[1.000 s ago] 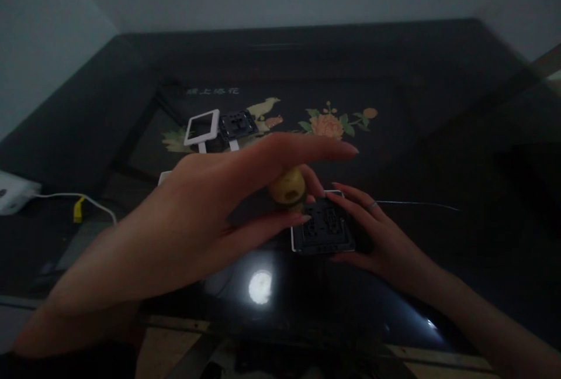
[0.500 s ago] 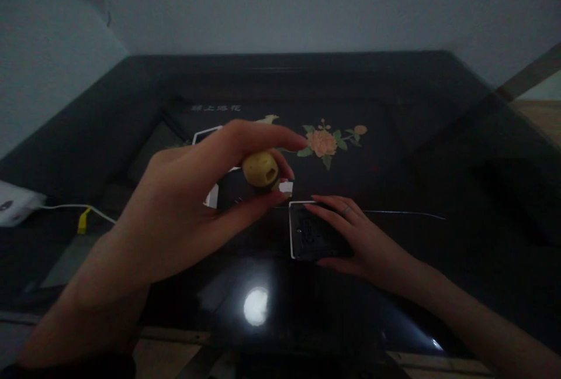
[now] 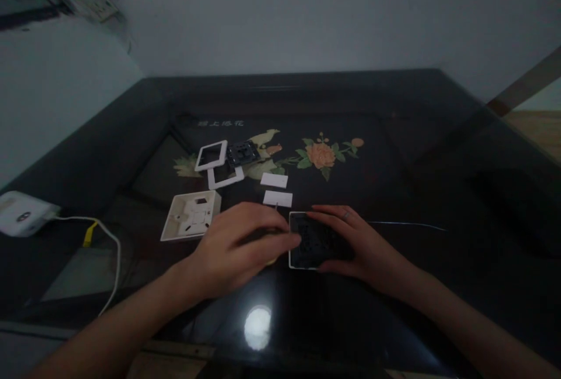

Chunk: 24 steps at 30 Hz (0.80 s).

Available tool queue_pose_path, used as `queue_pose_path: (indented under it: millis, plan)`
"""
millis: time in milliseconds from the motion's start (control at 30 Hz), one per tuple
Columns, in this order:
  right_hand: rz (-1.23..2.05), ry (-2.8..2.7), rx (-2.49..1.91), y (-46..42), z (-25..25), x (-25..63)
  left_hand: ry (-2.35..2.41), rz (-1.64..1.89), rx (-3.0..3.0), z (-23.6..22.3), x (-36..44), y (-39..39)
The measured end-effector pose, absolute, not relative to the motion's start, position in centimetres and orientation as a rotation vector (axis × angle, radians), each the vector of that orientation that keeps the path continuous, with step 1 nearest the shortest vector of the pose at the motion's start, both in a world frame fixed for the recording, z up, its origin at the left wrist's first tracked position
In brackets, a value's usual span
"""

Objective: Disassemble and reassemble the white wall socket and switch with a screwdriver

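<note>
My right hand (image 3: 353,238) grips a square wall switch panel (image 3: 307,250) on the dark table; its black back faces up and a white rim shows. My left hand (image 3: 245,247) is closed around a screwdriver with a yellow handle (image 3: 271,262), mostly hidden by the fingers. A thin bit of its shaft (image 3: 276,206) sticks out beyond the hand. A left fingertip is at the panel's left edge; whether it presses there I cannot tell. Just beyond lie two white rectangular plates (image 3: 277,198).
Left of my left hand is an open white mounting box (image 3: 193,215). Behind it are two white frames (image 3: 212,155) and a black switch back (image 3: 244,154). A white adapter (image 3: 26,213) with a cable (image 3: 117,262) lies at far left. A thin wire (image 3: 407,224) lies right.
My left hand has come down from in front of the camera to the panel's left side, keeping the screwdriver. My right hand still holds the panel. The parts behind are now uncovered.
</note>
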State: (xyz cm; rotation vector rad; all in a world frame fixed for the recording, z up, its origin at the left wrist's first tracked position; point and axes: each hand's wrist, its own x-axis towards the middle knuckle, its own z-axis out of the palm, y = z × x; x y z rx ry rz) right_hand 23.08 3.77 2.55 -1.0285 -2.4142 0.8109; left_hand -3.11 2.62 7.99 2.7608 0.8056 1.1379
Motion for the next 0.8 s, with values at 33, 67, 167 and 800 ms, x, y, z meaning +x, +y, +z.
queue_pose_path:
  millis: [33, 67, 167, 800]
  plan:
    - [0.793, -2.427, -1.020, 3.8, 2.5, 23.1, 0.786, 1.169, 2.749, 7.3, -3.2, 2.4]
    - [0.774, -2.440, -1.013, 3.7, 2.5, 23.1, 0.803, 1.145, 2.732, 6.6, -3.4, 2.1]
    - [0.706, -2.484, -1.011, 3.7, 2.7, 23.2, 0.702, 1.090, 2.798, 5.0, -3.8, 1.4]
    - [0.534, -2.492, -1.058, 4.1, 3.6, 22.5, 0.762, 0.693, 2.711, 0.6, -4.6, 2.0]
